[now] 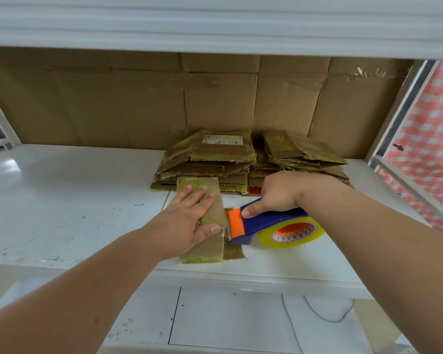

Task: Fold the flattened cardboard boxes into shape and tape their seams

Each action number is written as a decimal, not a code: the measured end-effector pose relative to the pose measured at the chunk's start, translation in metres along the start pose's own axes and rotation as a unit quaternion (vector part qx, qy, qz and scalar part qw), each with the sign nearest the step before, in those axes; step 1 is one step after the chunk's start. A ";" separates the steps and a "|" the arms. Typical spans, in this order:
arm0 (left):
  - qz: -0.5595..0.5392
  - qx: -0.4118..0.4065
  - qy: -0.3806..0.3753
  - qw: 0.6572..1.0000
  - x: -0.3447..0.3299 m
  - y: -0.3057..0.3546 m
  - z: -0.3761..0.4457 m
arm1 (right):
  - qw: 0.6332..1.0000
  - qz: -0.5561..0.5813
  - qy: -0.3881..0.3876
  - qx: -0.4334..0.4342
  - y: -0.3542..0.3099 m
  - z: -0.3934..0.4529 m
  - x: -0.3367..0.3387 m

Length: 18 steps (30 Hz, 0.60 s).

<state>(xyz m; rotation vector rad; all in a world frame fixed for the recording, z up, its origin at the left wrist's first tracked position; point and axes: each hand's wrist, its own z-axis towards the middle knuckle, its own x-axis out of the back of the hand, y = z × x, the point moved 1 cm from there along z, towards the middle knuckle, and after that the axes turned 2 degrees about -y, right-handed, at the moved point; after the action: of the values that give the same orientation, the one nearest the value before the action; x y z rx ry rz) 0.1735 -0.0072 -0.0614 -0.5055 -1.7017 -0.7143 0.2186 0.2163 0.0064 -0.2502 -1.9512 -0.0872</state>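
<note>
The left hand (189, 221) presses flat, fingers spread, on the long box (202, 241). The right hand (279, 192) grips the tape dispenser (261, 226), touching the box's right edge.

Both forearms are bare to the frame edge, and the hands (187, 221) wear no gloves or rings.

- Small cardboard box (202, 221): brown, folded up, glossy with yellowed tape, lying lengthwise on the white shelf.
- Flattened boxes (228, 159): two untidy stacks against the back, worn and tape-covered, one labelled.
</note>
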 end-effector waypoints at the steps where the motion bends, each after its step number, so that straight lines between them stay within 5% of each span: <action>1: 0.000 -0.001 0.003 1.000 0.000 0.000 0.000 | 1.000 0.023 -0.011 -0.008 0.001 0.002 -0.001; 8: 0.000 0.001 -0.005 1.000 0.000 0.002 0.001 | 0.990 0.122 -0.057 -0.029 0.002 0.012 -0.005; 12: -0.002 -0.018 0.005 1.000 -0.002 -0.002 -0.003 | 0.996 0.058 -0.047 -0.047 0.008 0.008 -0.018; 18: -0.010 -0.009 -0.005 1.000 0.002 0.000 -0.003 | 0.989 -0.035 0.139 -0.022 0.029 -0.006 -0.023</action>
<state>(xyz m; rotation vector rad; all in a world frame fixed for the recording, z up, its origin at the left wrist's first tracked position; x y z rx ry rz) 0.1750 -0.0095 -0.0592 -0.5051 -1.7127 -0.7426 0.2384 0.2401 -0.0142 -0.1880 -1.6826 -0.2014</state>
